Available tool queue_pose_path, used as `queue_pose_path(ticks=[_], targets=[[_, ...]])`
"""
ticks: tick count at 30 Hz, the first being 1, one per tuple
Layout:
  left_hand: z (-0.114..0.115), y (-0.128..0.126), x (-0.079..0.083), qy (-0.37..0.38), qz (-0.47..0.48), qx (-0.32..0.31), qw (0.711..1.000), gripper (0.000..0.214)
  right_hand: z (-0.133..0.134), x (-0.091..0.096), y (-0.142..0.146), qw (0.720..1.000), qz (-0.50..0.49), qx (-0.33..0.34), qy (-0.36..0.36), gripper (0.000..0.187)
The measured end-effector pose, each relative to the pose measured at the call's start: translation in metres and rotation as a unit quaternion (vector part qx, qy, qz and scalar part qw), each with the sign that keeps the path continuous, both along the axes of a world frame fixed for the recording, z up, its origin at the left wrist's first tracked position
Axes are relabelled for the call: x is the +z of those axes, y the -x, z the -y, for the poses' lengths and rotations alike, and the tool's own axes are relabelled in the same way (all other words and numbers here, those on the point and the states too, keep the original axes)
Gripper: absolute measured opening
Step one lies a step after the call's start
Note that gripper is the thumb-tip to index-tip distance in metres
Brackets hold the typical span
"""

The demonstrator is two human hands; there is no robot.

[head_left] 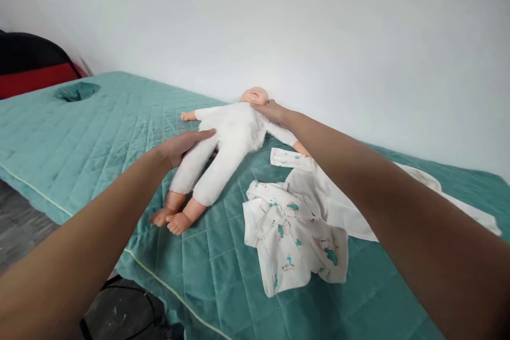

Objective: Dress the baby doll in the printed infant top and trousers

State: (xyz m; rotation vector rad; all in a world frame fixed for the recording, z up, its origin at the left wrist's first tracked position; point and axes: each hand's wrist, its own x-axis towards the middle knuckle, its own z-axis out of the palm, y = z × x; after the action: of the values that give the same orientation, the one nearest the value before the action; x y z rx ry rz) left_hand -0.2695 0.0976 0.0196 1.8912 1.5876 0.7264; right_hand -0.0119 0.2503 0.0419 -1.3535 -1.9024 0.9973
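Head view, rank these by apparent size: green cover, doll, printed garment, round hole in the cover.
1. green cover
2. doll and printed garment: these look alike, and the garment lies nearer the camera, so unranked
3. round hole

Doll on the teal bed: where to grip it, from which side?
Two holds, probably: neck and hips. The doll lies on its back, limbs splayed, head toward the wall, so come from the near edge of the bed. Left hand rests at the hip, right hand at the neck.
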Motion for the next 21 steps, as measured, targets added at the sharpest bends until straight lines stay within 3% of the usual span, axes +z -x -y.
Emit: queue_pose_path(ticks=[2, 4, 6, 8, 10, 12, 14, 17, 21], targets=[[0.001, 0.003, -0.005, -0.031, -0.019, 0.043, 0.998, 0.059, 0.009, -0.005, -0.013, 0.999, 0.038, 0.004, -0.028, 0.069], [0.009, -0.007, -0.003, -0.102, -0.060, 0.131, 0.984, 0.061, 0.028, -0.012, -0.037, 0.989, 0.089, -0.019, -0.113, 0.061], [0.021, -0.032, 0.005, -0.192, -0.105, 0.186, 0.958, 0.052, 0.059, -0.018, -0.065, 0.965, 0.130, -0.048, -0.223, 0.039], [0.036, -0.069, 0.013, -0.236, -0.119, 0.103, 0.959, 0.034, 0.100, -0.023, -0.090, 0.962, 0.150, -0.032, -0.225, 0.021], [0.050, -0.107, 0.017, -0.192, -0.108, -0.087, 0.972, 0.030, 0.148, -0.026, -0.109, 0.976, 0.155, -0.002, -0.153, 0.025], [0.061, -0.138, 0.017, -0.126, -0.098, -0.282, 0.946, 0.033, 0.196, -0.026, -0.121, 0.987, 0.144, 0.029, -0.058, 0.034], [0.069, -0.157, 0.015, -0.086, -0.116, -0.390, 0.909, 0.037, 0.237, -0.025, -0.128, 0.990, 0.109, 0.081, 0.038, 0.035], [0.080, -0.168, 0.016, -0.072, -0.212, -0.390, 0.893, 0.025, 0.279, -0.023, -0.133, 0.983, 0.064, 0.131, 0.108, 0.032], [0.095, -0.167, 0.032, -0.115, -0.307, -0.334, 0.884, 0.015, 0.303, -0.019, -0.136, 0.980, 0.077, 0.174, 0.061, 0.026]])
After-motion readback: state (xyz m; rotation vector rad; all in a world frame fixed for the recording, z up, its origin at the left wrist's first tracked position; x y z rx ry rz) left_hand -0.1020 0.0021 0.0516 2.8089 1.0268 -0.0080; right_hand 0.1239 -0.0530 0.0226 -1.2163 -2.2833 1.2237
